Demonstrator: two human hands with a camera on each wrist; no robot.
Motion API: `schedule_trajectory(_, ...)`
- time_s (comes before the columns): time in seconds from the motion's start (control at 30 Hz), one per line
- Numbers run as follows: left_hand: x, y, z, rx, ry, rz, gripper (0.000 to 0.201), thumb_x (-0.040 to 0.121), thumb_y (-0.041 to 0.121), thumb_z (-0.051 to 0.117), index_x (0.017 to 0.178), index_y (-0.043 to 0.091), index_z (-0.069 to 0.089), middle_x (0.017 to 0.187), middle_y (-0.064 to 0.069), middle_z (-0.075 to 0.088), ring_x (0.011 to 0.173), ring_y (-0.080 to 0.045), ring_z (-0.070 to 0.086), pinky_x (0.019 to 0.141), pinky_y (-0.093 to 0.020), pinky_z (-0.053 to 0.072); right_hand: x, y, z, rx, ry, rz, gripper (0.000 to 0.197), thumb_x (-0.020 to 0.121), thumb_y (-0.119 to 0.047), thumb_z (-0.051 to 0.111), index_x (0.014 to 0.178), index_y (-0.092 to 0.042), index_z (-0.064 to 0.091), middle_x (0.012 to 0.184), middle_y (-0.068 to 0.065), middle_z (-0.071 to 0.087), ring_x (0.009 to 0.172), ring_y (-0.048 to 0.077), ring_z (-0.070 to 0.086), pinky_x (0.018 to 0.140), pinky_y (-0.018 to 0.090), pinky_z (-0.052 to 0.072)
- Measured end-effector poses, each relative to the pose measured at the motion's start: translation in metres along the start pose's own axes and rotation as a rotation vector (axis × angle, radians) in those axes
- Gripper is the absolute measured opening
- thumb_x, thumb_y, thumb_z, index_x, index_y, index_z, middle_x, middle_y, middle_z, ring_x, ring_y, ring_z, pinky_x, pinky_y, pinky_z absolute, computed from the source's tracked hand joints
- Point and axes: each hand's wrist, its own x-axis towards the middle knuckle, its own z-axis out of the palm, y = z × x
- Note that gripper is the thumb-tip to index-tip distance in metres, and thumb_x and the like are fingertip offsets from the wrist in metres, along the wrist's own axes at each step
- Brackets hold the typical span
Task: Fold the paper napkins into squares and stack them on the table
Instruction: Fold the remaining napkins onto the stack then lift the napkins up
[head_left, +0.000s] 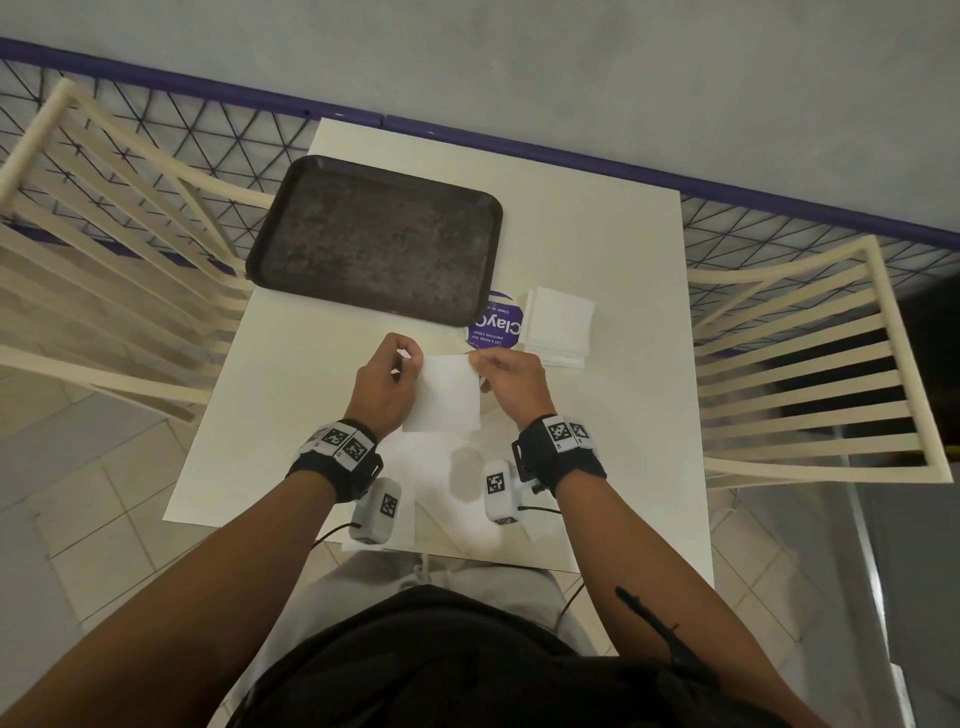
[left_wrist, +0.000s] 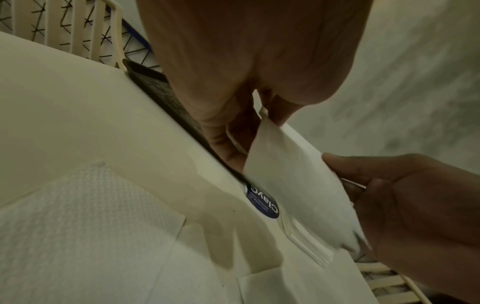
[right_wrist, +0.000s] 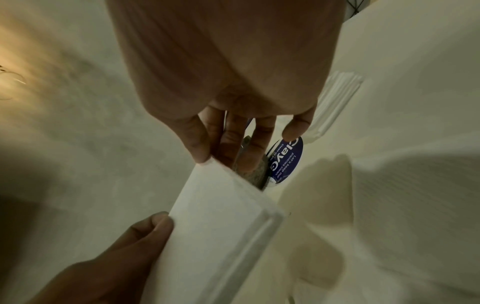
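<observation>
A white folded napkin (head_left: 444, 392) hangs in the air over the middle of the table, held at its two top corners. My left hand (head_left: 410, 359) pinches the left corner and my right hand (head_left: 475, 359) pinches the right one. In the left wrist view the napkin (left_wrist: 298, 185) runs from my left hand (left_wrist: 259, 117) down to my right hand (left_wrist: 337, 174). The right wrist view shows its layered folded edge (right_wrist: 259, 230) below my right hand (right_wrist: 210, 159). A stack of folded napkins (head_left: 558, 325) lies to the right. Unfolded napkins (head_left: 447, 499) lie flat near the table's front edge.
A dark, bare tray (head_left: 374, 239) sits at the back left of the white table (head_left: 623, 415). A round purple sticker (head_left: 496, 325) lies between tray and stack. Cream slatted chairs stand at the left (head_left: 104, 260) and right (head_left: 805, 389). A mesh railing runs behind.
</observation>
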Motion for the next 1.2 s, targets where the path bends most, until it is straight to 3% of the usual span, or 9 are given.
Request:
schedule_trajectory(0.13, -0.001, 0.000, 0.003, 0.038, 0.026, 0.018, 0.008, 0.106, 0.023, 0.047, 0.106, 0.021, 0.054, 0.085, -0.007, 0.066, 0.073, -0.017, 0.056, 0.065, -0.026, 0.044, -0.004, -0.001, 0.002, -0.020, -0.037, 0.026, 0.021, 0.093, -0.029, 0.071, 0.103, -0.011, 0.074, 0.081, -0.001, 0.072, 0.061, 0.010, 0.063, 0.066, 0.019, 0.048)
schedule_trajectory(0.23, 0.001, 0.000, 0.005, 0.036, 0.055, -0.002, 0.008, 0.108, 0.025, 0.045, 0.106, 0.024, 0.052, 0.082, -0.005, 0.065, 0.066, -0.017, 0.055, 0.059, -0.030, 0.042, -0.007, 0.002, 0.003, -0.124, -0.126, 0.051, 0.028, 0.090, -0.037, 0.074, 0.106, -0.015, 0.069, 0.083, 0.000, 0.074, 0.063, 0.008, 0.065, 0.068, 0.020, 0.049)
schedule_trajectory(0.4, 0.005, 0.001, 0.011, 0.037, 0.066, -0.008, 0.008, 0.108, 0.026, 0.045, 0.109, 0.023, 0.053, 0.084, -0.008, 0.064, 0.067, -0.018, 0.055, 0.060, -0.031, 0.045, -0.011, 0.007, -0.001, -0.172, -0.166, 0.012, 0.017, 0.091, -0.029, 0.074, 0.087, -0.017, 0.063, 0.073, -0.002, 0.070, 0.059, 0.011, 0.062, 0.062, 0.020, 0.045)
schedule_trajectory(0.57, 0.008, 0.002, 0.015, -0.007, -0.047, -0.077, 0.026, 0.107, 0.041, 0.047, 0.132, 0.034, 0.052, 0.089, 0.000, 0.067, 0.066, -0.019, 0.064, 0.058, -0.030, 0.056, 0.013, 0.014, -0.035, -0.168, -0.060, 0.012, 0.015, 0.090, -0.027, 0.075, 0.084, -0.018, 0.064, 0.071, -0.003, 0.068, 0.063, 0.011, 0.059, 0.071, 0.026, 0.050)
schedule_trajectory(0.7, 0.010, -0.011, 0.019, 0.050, -0.204, -0.169, 0.018, 0.107, 0.031, 0.050, 0.116, 0.027, 0.064, 0.089, 0.001, 0.074, 0.063, -0.020, 0.068, 0.058, -0.024, 0.052, 0.050, 0.024, -0.083, -0.169, 0.125, 0.055, 0.014, 0.089, -0.026, 0.076, 0.081, -0.024, 0.064, 0.077, -0.003, 0.069, 0.066, 0.015, 0.060, 0.075, 0.034, 0.055)
schedule_trajectory(0.77, 0.009, -0.020, 0.021, 0.084, -0.269, -0.225, 0.017, 0.106, 0.028, 0.051, 0.111, 0.025, 0.066, 0.090, 0.002, 0.075, 0.065, -0.019, 0.071, 0.060, -0.025, 0.050, 0.069, 0.028, -0.105, -0.212, 0.178, 0.064, 0.012, 0.089, -0.026, 0.075, 0.087, -0.019, 0.066, 0.080, 0.000, 0.070, 0.074, 0.018, 0.064, 0.076, 0.030, 0.053)
schedule_trajectory(0.9, 0.005, -0.030, 0.024, 0.118, -0.322, -0.310, 0.018, 0.105, 0.023, 0.052, 0.108, 0.020, 0.069, 0.091, -0.002, 0.076, 0.067, -0.018, 0.071, 0.056, -0.017, 0.047, 0.096, 0.032, -0.134, -0.290, 0.202, 0.101, 0.013, 0.092, -0.027, 0.072, 0.092, -0.015, 0.068, 0.081, 0.004, 0.069, 0.079, 0.023, 0.066, 0.073, 0.024, 0.047)
schedule_trajectory(1.03, 0.003, -0.035, 0.025, 0.137, -0.312, -0.354, 0.018, 0.104, 0.020, 0.053, 0.104, 0.019, 0.070, 0.087, -0.001, 0.076, 0.066, -0.020, 0.072, 0.056, -0.019, 0.047, 0.114, 0.042, -0.141, -0.352, 0.191, 0.131, 0.012, 0.091, -0.029, 0.073, 0.092, -0.019, 0.067, 0.084, 0.007, 0.072, 0.087, 0.031, 0.070, 0.087, 0.036, 0.055)
schedule_trajectory(1.2, 0.005, -0.039, 0.026, 0.149, -0.316, -0.386, 0.019, 0.103, 0.017, 0.053, 0.102, 0.020, 0.071, 0.083, 0.000, 0.077, 0.069, -0.025, 0.073, 0.057, -0.018, 0.047, 0.119, 0.050, -0.141, -0.408, 0.171, 0.160, 0.019, 0.092, -0.031, 0.071, 0.100, -0.014, 0.071, 0.097, 0.010, 0.075, 0.098, 0.028, 0.067, 0.081, 0.024, 0.042)
